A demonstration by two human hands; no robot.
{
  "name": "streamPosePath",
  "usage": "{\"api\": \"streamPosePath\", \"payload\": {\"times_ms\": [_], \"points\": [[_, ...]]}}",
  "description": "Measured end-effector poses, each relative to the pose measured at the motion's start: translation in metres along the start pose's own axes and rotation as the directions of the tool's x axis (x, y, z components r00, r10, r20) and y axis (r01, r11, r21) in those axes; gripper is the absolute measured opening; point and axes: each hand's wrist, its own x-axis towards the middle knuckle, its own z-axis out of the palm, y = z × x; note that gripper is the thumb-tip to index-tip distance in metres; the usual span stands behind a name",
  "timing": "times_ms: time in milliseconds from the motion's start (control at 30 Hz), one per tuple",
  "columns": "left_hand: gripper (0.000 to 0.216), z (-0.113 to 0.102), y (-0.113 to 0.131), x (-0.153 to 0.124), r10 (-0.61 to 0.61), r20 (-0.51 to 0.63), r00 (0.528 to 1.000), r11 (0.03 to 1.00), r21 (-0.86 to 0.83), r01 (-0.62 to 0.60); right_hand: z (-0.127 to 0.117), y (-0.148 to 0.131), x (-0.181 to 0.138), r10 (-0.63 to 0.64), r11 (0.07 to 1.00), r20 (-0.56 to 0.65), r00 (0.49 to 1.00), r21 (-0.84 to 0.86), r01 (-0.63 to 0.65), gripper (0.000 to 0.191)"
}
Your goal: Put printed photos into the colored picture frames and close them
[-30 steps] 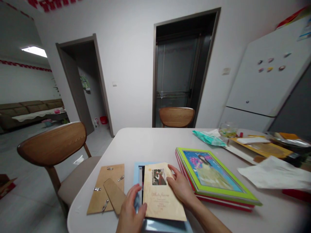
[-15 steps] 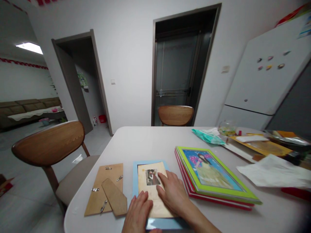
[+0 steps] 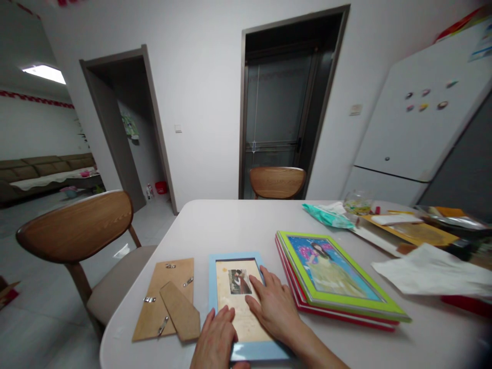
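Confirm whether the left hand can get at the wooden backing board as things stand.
Likely yes: the left hand lies at the blue frame's left edge, the wooden backing board is close on its left, and nothing visible stands between them.

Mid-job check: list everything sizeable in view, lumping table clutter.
blue frame: 1, light blue, table front
paper: 1, cream, inside blue frame
backing board: 1, brown, table's left
stacked frames: at least 2, green over red, table's right
table clutter: several, mixed, far right
table: 1, white, foreground
chairs: 2, brown, left and far side
fridge: 1, white, right
doorways: 2, grey, behind table
sofa: 1, brown, far left
left hand: 1, at blue frame's left
right hand: 1, on paper
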Motion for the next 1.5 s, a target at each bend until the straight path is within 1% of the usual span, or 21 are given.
{"api": "streamPosePath", "payload": {"times_ms": [67, 133, 200, 267, 333, 400, 500, 600, 667, 733, 833, 867, 900, 933, 1000, 1067, 1133, 1200, 1267, 1333, 1500], "points": [[0.03, -0.009, -0.001, -0.005, 0.025, -0.037, 0.999, 1.0, -0.005, -0.025, -0.002, -0.004, 0.0, -0.006, 1.0, -0.024, 1.0, 0.019, 0.006, 0.042], [0.029, -0.021, -0.011, -0.015, 0.029, -0.132, 0.991, 1.0, 0.01, -0.027, -0.007, -0.016, 0.0, -0.048, 0.996, -0.058, 0.997, 0.074, 0.052, 0.041], [0.031, -0.034, -0.03, -0.032, -0.027, -0.26, 0.965, 0.997, 0.062, 0.044, -0.011, -0.036, -0.001, -0.139, 0.975, -0.074, 0.988, 0.163, 0.149, 0.04], [0.032, -0.045, -0.059, -0.052, -0.126, -0.376, 0.918, 0.972, 0.137, 0.19, -0.013, -0.062, -0.003, -0.253, 0.933, -0.058, 0.966, 0.251, 0.259, 0.037], [0.037, -0.05, -0.089, -0.072, -0.217, -0.41, 0.886, 0.92, 0.216, 0.326, -0.01, -0.089, -0.006, -0.35, 0.89, -0.022, 0.936, 0.304, 0.34, 0.035], [0.039, -0.05, -0.114, -0.089, -0.262, -0.407, 0.875, 0.88, 0.272, 0.39, -0.001, -0.115, -0.006, -0.395, 0.876, 0.016, 0.919, 0.309, 0.371, 0.039], [0.042, -0.043, -0.135, -0.103, -0.22, -0.409, 0.886, 0.865, 0.338, 0.37, 0.016, -0.141, -0.001, -0.376, 0.885, 0.051, 0.925, 0.314, 0.342, 0.044], [0.043, -0.037, -0.14, -0.105, -0.16, -0.433, 0.887, 0.86, 0.38, 0.34, 0.019, -0.149, 0.007, -0.356, 0.843, 0.06, 0.932, 0.452, 0.293, 0.051], [0.046, -0.041, -0.137, -0.101, -0.089, -0.464, 0.881, 0.864, 0.404, 0.3, 0.008, -0.146, 0.008, -0.369, 0.788, 0.043, 0.928, 0.545, 0.288, 0.055], [0.053, -0.051, -0.126, -0.093, 0.003, -0.512, 0.859, 0.871, 0.423, 0.249, -0.013, -0.137, 0.006, -0.389, 0.743, 0.004, 0.921, 0.593, 0.311, 0.05], [0.064, -0.068, -0.093, -0.073, 0.07, -0.557, 0.827, 0.896, 0.399, 0.193, -0.048, -0.11, -0.001, -0.383, 0.717, -0.08, 0.92, 0.602, 0.35, 0.036], [0.066, -0.071, -0.08, -0.063, 0.058, -0.543, 0.838, 0.909, 0.376, 0.18, -0.056, -0.098, -0.004, -0.368, 0.721, -0.11, 0.923, 0.594, 0.358, 0.033], [0.066, -0.071, -0.067, -0.054, 0.068, -0.542, 0.837, 0.922, 0.356, 0.155, -0.062, -0.085, -0.007, -0.351, 0.729, -0.131, 0.927, 0.583, 0.358, 0.031], [0.066, -0.067, -0.054, -0.044, 0.074, -0.532, 0.843, 0.936, 0.33, 0.126, -0.066, -0.071, -0.011, -0.33, 0.741, -0.141, 0.933, 0.573, 0.349, 0.03], [0.064, -0.052, -0.034, -0.025, 0.083, -0.512, 0.855, 0.959, 0.275, 0.072, -0.066, -0.043, -0.018, -0.284, 0.777, -0.122, 0.951, 0.552, 0.303, 0.028], [0.062, -0.031, -0.02, -0.01, 0.086, -0.467, 0.88, 0.971, 0.238, 0.031, -0.06, -0.018, -0.026, -0.229, 0.825, -0.08, 0.97, 0.514, 0.236, 0.026], [0.061, -0.01, -0.013, -0.001, 0.07, -0.408, 0.91, 0.978, 0.209, 0.019, -0.053, 0.0, -0.033, -0.19, 0.864, -0.045, 0.981, 0.467, 0.189, 0.025], [0.059, 0.003, -0.011, 0.004, 0.05, -0.351, 0.935, 0.982, 0.19, 0.019, -0.046, 0.009, -0.037, -0.177, 0.884, -0.03, 0.984, 0.434, 0.172, 0.025], [0.053, 0.007, -0.012, 0.005, 0.049, -0.308, 0.95, 0.983, 0.185, 0.009, -0.039, 0.013, -0.04, -0.175, 0.892, -0.029, 0.984, 0.419, 0.17, 0.025], [0.044, 0.006, -0.013, 0.006, 0.07, -0.286, 0.956, 0.98, 0.199, -0.012, -0.033, 0.013, -0.041, -0.171, 0.899, -0.041, 0.984, 0.402, 0.173, 0.026], [0.027, 0.0, -0.016, 0.007, 0.149, -0.299, 0.943, 0.971, 0.225, -0.082, -0.018, 0.007, -0.043, -0.172, 0.913, -0.1, 0.98, 0.358, 0.197, 0.027]]}}
